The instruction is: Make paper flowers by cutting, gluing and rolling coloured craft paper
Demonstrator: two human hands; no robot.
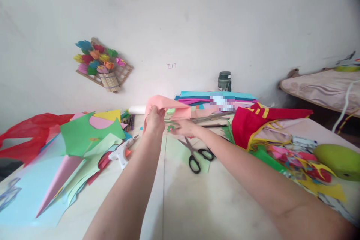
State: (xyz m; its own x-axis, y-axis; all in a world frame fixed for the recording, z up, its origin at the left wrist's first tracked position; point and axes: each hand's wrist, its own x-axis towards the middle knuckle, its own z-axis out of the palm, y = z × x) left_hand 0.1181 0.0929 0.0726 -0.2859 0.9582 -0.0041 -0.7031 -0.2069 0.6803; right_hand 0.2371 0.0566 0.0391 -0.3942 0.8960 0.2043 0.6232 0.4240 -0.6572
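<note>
One salmon-pink sheet [169,102] was pinched in the left hand [155,120], raised beyond the scissors [192,151]; the right hand [185,128] lay just past their blades [188,142], its grip impossible to tell. Drawn low over the scissors, the sheet could have snagged on those blades and torn. Left of the scissors lay a white glue gun [120,154]; right of them, red-and-yellow cloth [242,126] crowded the tabletop [194,202].

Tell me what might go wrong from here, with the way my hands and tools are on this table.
The scissors lie with blades open and pointing toward your right hand, so a careless move back could nick it. The white glue gun sits beside your left arm; if it's hot, which I can't tell, it might burn you. The pink sheet pinched in your left hand could crease.
</note>
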